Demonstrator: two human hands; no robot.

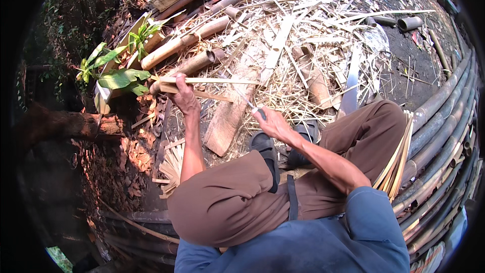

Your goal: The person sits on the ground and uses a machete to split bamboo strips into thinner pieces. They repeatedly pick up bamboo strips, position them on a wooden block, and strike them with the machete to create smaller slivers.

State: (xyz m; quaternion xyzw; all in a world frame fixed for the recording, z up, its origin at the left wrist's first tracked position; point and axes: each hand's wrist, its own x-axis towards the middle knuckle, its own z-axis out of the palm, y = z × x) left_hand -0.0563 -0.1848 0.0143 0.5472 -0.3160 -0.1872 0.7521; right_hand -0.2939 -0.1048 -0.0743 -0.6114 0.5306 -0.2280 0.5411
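Note:
My left hand (185, 99) is closed round pale split bamboo strips (217, 80). One strip points right across the work area; another slants slightly downward below it. A knife (256, 111) is in my right hand (273, 123), its fingers wrapped round the handle. The thin blade points up and left toward the strips; whether it touches them I cannot tell. Beneath the blade lies a worn wooden plank (225, 127), slanting away from my feet. A fan of cut strips (173, 166) rests beside my left forearm, and a bundle of long strips (400, 164) leans by my right knee.
Shavings (283, 40) cover the ground ahead. A saw blade (349, 91) stands near my right knee. Cut bamboo pieces (316, 83) lie among the shavings. Long bamboo poles (444, 126) line the right side. Leafy plants (118, 78) and a tree trunk (76, 124) are at left.

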